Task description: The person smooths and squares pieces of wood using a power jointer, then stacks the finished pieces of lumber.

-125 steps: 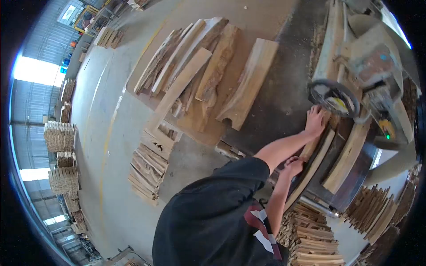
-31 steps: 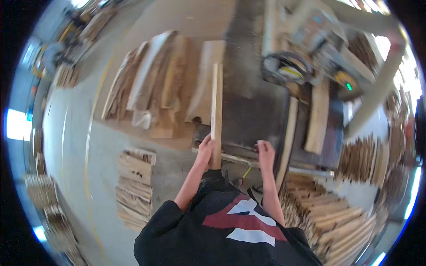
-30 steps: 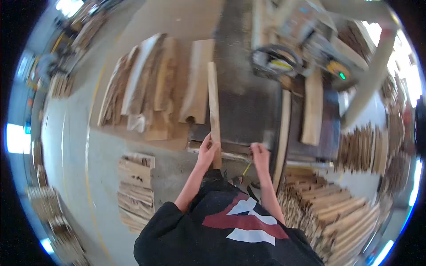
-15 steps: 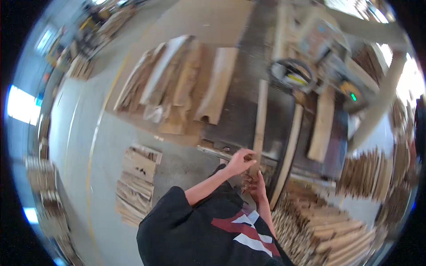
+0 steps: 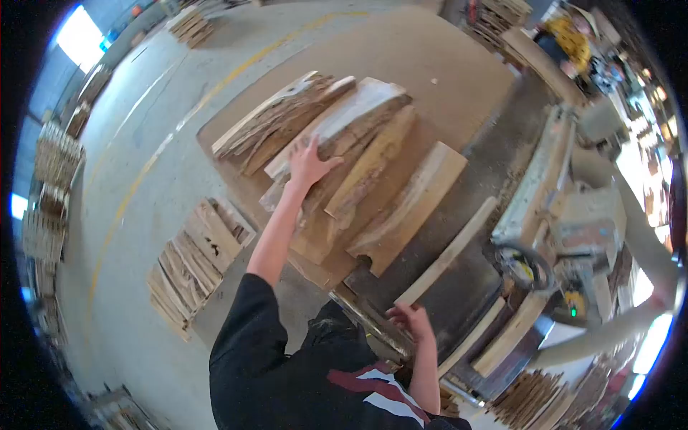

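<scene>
My left hand is spread over the rough-edged wooden boards, its fingers on a pale board. More bark-edged boards lie on either side, among them a yellowish-brown board and a wide board with a dark notch at its near end. My right hand is at the near end of a narrow wood strip on the dark saw table. Its fingers look loosely bent and apart, beside or touching the strip's end; contact is hard to make out.
A machine with a handwheel stands to the right, with another strip and a thicker piece near it. The boards rest on a brown sheet surface. A stack of boards sits low at left; cut pieces are piled at lower right.
My view has turned left. My left hand has left the narrow strip and reached out to the boards. My right hand has let go of the strip, which now lies on the table.
</scene>
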Tool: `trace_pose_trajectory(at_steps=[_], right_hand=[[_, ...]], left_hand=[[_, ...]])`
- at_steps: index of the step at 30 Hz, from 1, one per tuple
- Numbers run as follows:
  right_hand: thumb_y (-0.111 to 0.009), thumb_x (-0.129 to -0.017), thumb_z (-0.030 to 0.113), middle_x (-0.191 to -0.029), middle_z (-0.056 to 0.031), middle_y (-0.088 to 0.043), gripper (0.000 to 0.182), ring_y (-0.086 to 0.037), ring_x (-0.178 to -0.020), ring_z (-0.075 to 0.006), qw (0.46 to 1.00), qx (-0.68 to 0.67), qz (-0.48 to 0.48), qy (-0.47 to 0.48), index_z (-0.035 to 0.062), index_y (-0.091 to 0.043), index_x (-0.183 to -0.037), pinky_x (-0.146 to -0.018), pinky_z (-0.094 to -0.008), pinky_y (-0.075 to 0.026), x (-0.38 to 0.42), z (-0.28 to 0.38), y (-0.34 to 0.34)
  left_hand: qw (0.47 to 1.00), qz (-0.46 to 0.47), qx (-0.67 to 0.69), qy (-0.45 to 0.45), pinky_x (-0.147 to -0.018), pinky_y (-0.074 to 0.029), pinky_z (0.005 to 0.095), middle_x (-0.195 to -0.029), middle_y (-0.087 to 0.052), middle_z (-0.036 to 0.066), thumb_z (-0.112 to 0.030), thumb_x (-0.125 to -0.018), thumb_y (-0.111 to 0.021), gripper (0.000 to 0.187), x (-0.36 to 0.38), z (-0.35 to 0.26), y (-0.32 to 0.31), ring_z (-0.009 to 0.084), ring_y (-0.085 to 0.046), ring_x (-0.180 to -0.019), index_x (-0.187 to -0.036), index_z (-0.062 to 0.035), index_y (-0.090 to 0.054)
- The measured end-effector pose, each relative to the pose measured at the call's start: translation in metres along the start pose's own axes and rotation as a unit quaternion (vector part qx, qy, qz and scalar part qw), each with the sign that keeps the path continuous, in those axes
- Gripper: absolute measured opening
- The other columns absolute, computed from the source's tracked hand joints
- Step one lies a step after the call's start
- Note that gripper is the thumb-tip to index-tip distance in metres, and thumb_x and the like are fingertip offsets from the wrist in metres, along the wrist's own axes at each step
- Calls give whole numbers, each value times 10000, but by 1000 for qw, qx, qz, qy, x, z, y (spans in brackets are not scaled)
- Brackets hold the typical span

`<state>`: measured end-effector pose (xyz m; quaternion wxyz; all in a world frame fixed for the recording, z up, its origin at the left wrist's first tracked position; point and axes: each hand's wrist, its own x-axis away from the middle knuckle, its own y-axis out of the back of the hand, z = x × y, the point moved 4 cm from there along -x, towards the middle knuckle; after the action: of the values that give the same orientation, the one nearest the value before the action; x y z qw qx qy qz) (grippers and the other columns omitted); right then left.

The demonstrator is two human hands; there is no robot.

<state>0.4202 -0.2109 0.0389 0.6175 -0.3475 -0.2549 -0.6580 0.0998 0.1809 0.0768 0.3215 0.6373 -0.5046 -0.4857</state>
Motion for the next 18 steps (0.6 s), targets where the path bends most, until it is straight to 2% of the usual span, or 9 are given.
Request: trace_pose_trajectory(at_steps=[3,4,6,7,9,10,12,14,18], right_hand=[[-573,-965,308,-800,-101,-686,247,-619,-622,-159,996,7,-40,83,66,-598,-1008,-525,-262,-465,-74,91,43],[-584,-978,319,-814,-80,-681,223,-593,-613,-134,973,-146,-87,156,97,-602,-972,-495,-254,-454,-117,122,78],[-665,-945,387,-901,-116,-692,324,-682,-772,-175,835,-473,-107,258,69,-629,-997,-624,-264,-588,-172,229,151],[-607,-986,390,-924,-96,-690,393,-663,-812,-154,759,-587,-54,275,6,-626,-1069,-718,-233,-587,-184,284,166],[-583,-999,396,-943,-107,-696,416,-668,-833,-144,762,-575,-53,293,-17,-608,-1028,-668,-233,-579,-225,327,199],[-579,-1002,396,-924,-95,-693,396,-659,-802,-139,796,-509,-83,318,1,-605,-993,-649,-225,-569,-237,340,195],[-577,-1006,374,-847,-54,-675,315,-613,-691,-118,844,-380,-87,369,75,-587,-910,-558,-226,-501,-207,341,158],[-590,-1002,349,-821,-26,-653,247,-580,-655,-105,886,-256,-177,344,111,-600,-934,-522,-235,-440,-184,302,114],[-592,-1003,344,-863,-19,-644,250,-585,-695,-99,931,-157,-210,255,102,-625,-1058,-536,-255,-427,-161,168,82]], left_hand=[[1000,9,-14,7,-1119,-253,585,-1471,-408,216,-716,-704,-720,946,-10,-1,-2,414,-358,-1358,-1394,-97,-536],[1000,8,-21,22,-1119,-253,585,-1471,-408,216,-716,-704,-720,946,-11,-1,-2,414,-358,-1358,-1394,-97,-536],[999,-34,2,-14,-1104,-305,544,-1431,-461,224,-692,-750,-695,867,-7,0,2,413,-413,-1323,-1362,-92,-563],[999,-32,-7,-1,-1104,-305,544,-1431,-461,224,-692,-750,-695,867,-5,9,0,413,-413,-1323,-1362,-92,-563],[978,29,206,28,-1076,-364,497,-1364,-527,228,-560,-806,-715,719,-26,38,-10,406,-471,-1280,-1330,-85,-585],[968,-23,250,14,-1063,-410,411,-1329,-571,224,-386,-862,-701,569,-55,87,-17,355,-477,-1308,-1332,-87,-586],[995,1,60,76,-1064,-414,452,-1384,-529,229,-232,-866,-667,547,-74,122,15,365,-500,-1292,-1384,-115,-537],[949,-5,-315,6,-1022,-453,497,-1378,-520,227,-188,-849,-671,522,-84,155,36,371,-537,-1244,-1358,-152,-562],[952,121,-242,141,-972,-499,500,-1360,-543,229,-137,-816,-653,605,-91,252,15,390,-574,-1208,-1402,-148,-503]])
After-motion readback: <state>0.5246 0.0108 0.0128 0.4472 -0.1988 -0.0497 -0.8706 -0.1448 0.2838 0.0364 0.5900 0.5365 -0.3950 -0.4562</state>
